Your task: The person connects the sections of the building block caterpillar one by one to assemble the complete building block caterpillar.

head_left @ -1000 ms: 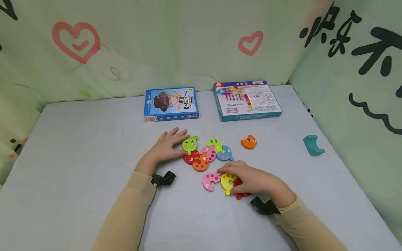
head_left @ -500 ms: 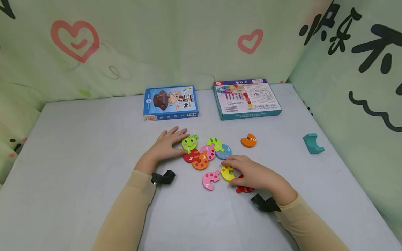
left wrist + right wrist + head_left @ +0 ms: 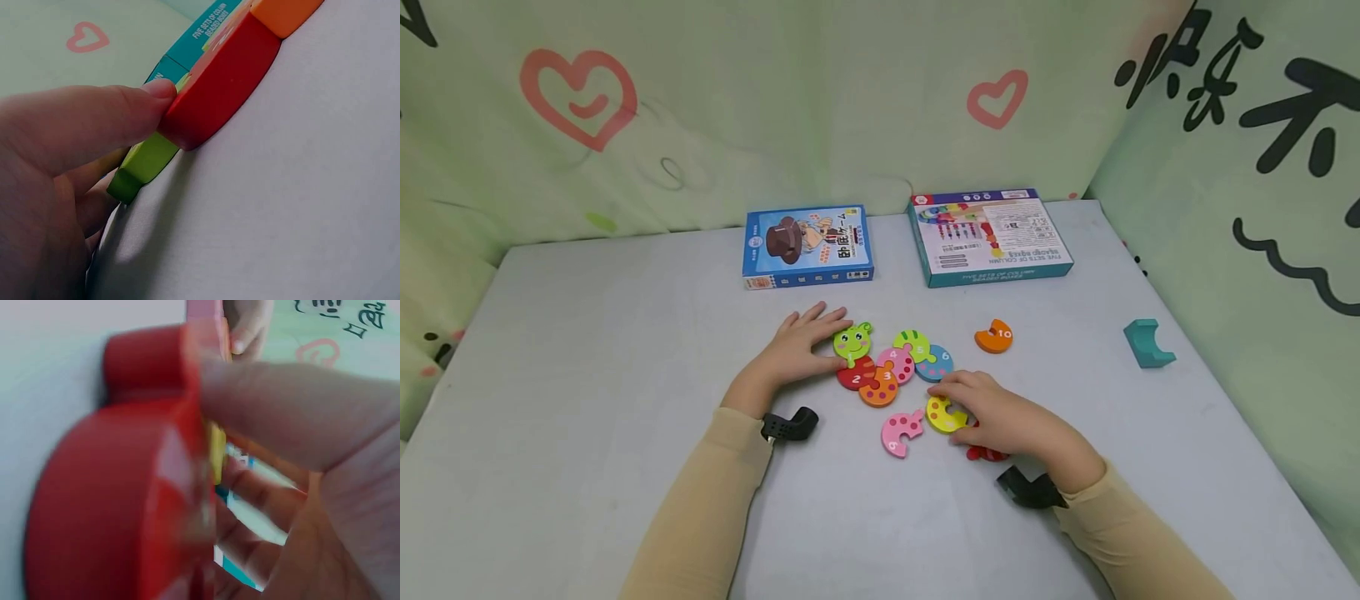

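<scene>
My left hand (image 3: 790, 354) rests at the left end of a joined caterpillar number puzzle. Its fingers are spread beside the green caterpillar-head piece (image 3: 852, 343), and the thumb touches the red piece marked 2 (image 3: 219, 81). From there the orange piece 3 (image 3: 878, 392), pink piece 4 (image 3: 895, 367), green piece 5 (image 3: 913, 345) and blue piece 6 (image 3: 935, 367) follow. Between thumb and fingers, my right hand (image 3: 1007, 417) pinches a yellow dotted puzzle piece (image 3: 940, 416) just below the blue one. A red striped piece (image 3: 106, 506) lies partly hidden under that hand.
A loose pink dotted piece (image 3: 897, 434) lies left of the yellow one. An orange piece marked 10 (image 3: 994, 337) sits farther back, and a teal notched block (image 3: 1147, 343) at right. Behind stand a blue box (image 3: 808, 247) and a teal-edged box (image 3: 992, 239).
My right hand has moved away from me with the yellow piece, bringing it nearer the blue piece and turning it. The pink loose piece shifted slightly. My left hand stayed in place.
</scene>
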### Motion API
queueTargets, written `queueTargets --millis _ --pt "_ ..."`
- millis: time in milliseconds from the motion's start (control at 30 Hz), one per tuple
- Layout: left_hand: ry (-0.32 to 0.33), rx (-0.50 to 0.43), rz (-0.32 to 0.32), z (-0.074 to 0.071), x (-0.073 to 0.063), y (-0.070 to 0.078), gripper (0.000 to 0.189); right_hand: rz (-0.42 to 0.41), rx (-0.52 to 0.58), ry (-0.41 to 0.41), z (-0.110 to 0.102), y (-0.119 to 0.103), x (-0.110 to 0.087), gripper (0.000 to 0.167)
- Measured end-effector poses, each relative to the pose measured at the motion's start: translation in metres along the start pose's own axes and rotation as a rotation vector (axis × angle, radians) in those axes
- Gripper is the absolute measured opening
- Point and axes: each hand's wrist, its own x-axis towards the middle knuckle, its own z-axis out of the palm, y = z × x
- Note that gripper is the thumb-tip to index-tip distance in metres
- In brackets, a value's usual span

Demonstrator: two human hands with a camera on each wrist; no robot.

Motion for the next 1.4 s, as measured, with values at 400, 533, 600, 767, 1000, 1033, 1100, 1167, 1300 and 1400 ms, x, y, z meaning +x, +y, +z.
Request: queueTargets --millis 400,533,600,767,1000,1033,1100,1167,1300,1400 --pt "-0.002 0.005 0.001 0.0 0.0 0.0 0.066 0.008 -0.001 0.013 0.001 0.001 0.0 0.056" --pt "-0.004 0.0 0.004 0.001 0.0 0.0 0.066 -0.005 -0.014 0.003 0.001 0.0 -0.001 0.053" --pt "-0.002 -0.003 0.004 0.0 0.0 0.0 0.066 0.016 0.0 -0.003 0.0 0.0 -0.002 0.056" --pt "0.001 0.001 0.008 0.0 0.0 0.0 0.066 0.017 -0.014 0.027 -0.001 0.0 -0.002 0.047" --pt "0.003 -0.004 0.006 0.0 0.001 0.0 0.066 -0.001 -0.046 0.018 -0.001 0.002 -0.003 0.044" --pt "0.005 -0.004 0.007 0.0 0.001 0.0 0.066 -0.001 -0.057 0.023 -0.001 0.001 -0.003 0.045" --pt "0.009 -0.002 0.008 0.0 0.001 0.0 0.066 -0.008 -0.083 0.041 0.0 0.0 -0.003 0.045" --pt "0.011 -0.002 0.009 0.001 0.001 -0.001 0.066 -0.024 -0.105 0.056 0.001 -0.001 -0.003 0.04" --pt "0.01 -0.001 0.008 0.003 0.001 -0.001 0.066 -0.047 -0.087 0.088 -0.002 0.002 -0.006 0.031" --pt "0.014 0.001 0.006 0.002 0.001 -0.002 0.065 -0.031 -0.054 0.137 -0.009 0.007 -0.007 0.032"
